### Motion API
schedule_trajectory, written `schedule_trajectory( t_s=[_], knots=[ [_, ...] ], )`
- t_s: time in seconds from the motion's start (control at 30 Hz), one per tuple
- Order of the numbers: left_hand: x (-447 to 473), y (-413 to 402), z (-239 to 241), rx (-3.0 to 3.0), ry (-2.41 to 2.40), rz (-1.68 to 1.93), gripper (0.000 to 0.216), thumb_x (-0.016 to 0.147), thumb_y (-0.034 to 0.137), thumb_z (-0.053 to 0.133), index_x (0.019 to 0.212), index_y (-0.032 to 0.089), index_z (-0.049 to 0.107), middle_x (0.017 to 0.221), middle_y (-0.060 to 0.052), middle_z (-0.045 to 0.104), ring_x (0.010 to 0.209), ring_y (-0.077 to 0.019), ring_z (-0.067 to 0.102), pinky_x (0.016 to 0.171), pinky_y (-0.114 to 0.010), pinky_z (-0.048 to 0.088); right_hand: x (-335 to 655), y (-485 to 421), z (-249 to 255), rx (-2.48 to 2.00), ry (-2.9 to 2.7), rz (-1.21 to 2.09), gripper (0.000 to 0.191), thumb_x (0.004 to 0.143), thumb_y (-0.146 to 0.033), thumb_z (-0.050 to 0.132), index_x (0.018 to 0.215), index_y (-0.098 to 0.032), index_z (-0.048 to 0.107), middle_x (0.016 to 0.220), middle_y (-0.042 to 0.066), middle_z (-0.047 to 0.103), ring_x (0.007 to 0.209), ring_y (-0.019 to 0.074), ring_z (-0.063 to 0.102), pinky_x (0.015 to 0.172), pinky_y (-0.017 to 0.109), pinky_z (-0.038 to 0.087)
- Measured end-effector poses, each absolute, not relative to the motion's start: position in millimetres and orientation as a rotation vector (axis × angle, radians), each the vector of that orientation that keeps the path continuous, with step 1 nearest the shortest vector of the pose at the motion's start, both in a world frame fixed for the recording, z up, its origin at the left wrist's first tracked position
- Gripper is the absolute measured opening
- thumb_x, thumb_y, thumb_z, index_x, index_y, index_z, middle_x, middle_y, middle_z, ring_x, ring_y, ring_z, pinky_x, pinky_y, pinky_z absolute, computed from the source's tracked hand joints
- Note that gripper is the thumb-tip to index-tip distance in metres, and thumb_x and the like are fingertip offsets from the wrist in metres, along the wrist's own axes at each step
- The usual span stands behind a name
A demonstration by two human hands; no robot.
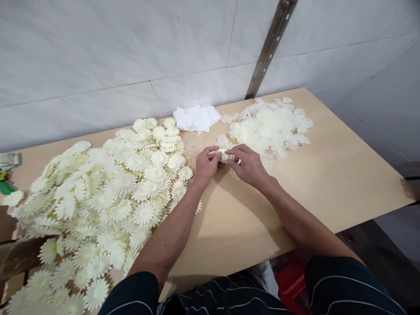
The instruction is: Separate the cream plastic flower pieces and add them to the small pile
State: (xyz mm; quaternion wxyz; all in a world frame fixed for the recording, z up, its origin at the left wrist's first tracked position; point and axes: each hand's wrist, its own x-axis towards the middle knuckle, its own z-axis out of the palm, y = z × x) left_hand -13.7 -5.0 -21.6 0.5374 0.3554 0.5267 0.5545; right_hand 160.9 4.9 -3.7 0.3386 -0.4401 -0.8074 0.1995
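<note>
Between my two hands is a small cream artificial flower (224, 155), partly covered by the fingers. My left hand (207, 165) pinches its left side with thumb and forefinger. From the right, the fingertips of my right hand (246, 162) close on the same flower. A large heap of cream artificial flowers (121, 188) lies left of my left hand. Beyond my right hand is a smaller pile of paler petal pieces (271, 124). A few loose pale petals (223, 141) lie just behind the held flower.
White paper sheets (197, 118) lie against the tiled wall (108, 57) at the table's back edge. A metal strip (271, 48) runs up the wall. Something green (5, 188) sits at the far left. A red object (290, 280) is below the wooden table (341, 170).
</note>
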Motion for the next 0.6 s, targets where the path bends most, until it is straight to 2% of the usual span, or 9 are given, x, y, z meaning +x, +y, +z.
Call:
schedule_trajectory(
  t_s=[0.13,0.2,0.3,0.37,0.43,0.5,0.6],
  knots=[
    [-16.4,-4.0,-22.4,0.835,1.232,1.339,0.041,0.077,0.039,0.091,0.109,0.016,0.077,0.063,0.003,0.069,0.058,-0.015,0.066,0.063,-0.028,0.059,160.8,4.2,-13.0,-1.078,-2.192,0.469,0.027,0.102,-0.028,0.072,0.127,-0.019,0.078,0.131,0.017,0.076,0.089,0.0247,0.076,0.086,0.041,0.066],
    [-17.1,-4.3,-20.5,0.818,1.165,1.323,0.047,0.074,0.046,0.094,0.107,0.016,0.078,0.068,0.0,0.071,0.065,-0.0176,0.071,0.067,-0.031,0.062,159.7,3.7,-13.8,-1.081,-2.181,0.447,0.027,0.104,-0.026,0.069,0.128,-0.02,0.078,0.13,0.016,0.077,0.098,0.0268,0.078,0.089,0.041,0.065],
    [-16.8,-6.3,-15.9,0.791,1.06,1.287,0.055,0.073,0.059,0.094,0.103,0.016,0.079,0.075,-0.004,0.076,0.066,-0.018,0.073,0.066,-0.031,0.061,158.7,3.2,-9.3,-1.097,-2.086,0.467,0.023,0.106,-0.028,0.065,0.123,-0.022,0.08,0.123,0.013,0.081,0.104,0.0267,0.078,0.093,0.04,0.064],
    [-16.2,-8.3,-12.7,0.793,1.025,1.276,0.061,0.072,0.066,0.093,0.105,0.017,0.079,0.075,-0.004,0.076,0.062,-0.0162,0.071,0.061,-0.028,0.058,160.7,3.2,-3.2,-1.162,-1.956,0.55,0.023,0.108,-0.037,0.064,0.114,-0.022,0.082,0.108,0.011,0.083,0.095,0.025,0.078,0.087,0.038,0.064],
    [-15.5,-9.9,-10.1,0.818,1.03,1.281,0.064,0.073,0.071,0.092,0.105,0.017,0.079,0.071,-0.002,0.073,0.054,-0.0132,0.065,0.051,-0.025,0.051,165.4,3.8,3.7,-1.268,-1.79,0.747,0.036,0.106,-0.054,0.067,0.102,-0.021,0.08,0.087,0.007,0.08,0.073,0.0214,0.074,0.07,0.033,0.061],
    [-14.7,-10.8,-8.7,0.859,1.052,1.29,0.065,0.073,0.073,0.091,0.103,0.017,0.079,0.068,0.001,0.068,0.048,-0.0103,0.059,0.044,-0.022,0.043,171.1,5.2,9.2,-1.337,-1.618,1.001,0.052,0.097,-0.072,0.072,0.088,-0.021,0.074,0.071,0.002,0.072,0.055,0.0166,0.064,0.053,0.029,0.052],
    [-12.6,-10.7,-9.9,0.908,1.064,1.291,0.065,0.07,0.073,0.093,0.102,0.017,0.08,0.073,0.0,0.068,0.049,-0.0091,0.059,0.041,-0.022,0.041,176.0,7.7,12.2,-1.325,-1.462,1.238,0.067,0.081,-0.086,0.08,0.073,-0.021,0.064,0.063,0.0,0.064,0.047,0.0123,0.057,0.046,0.026,0.045]
  ],
)
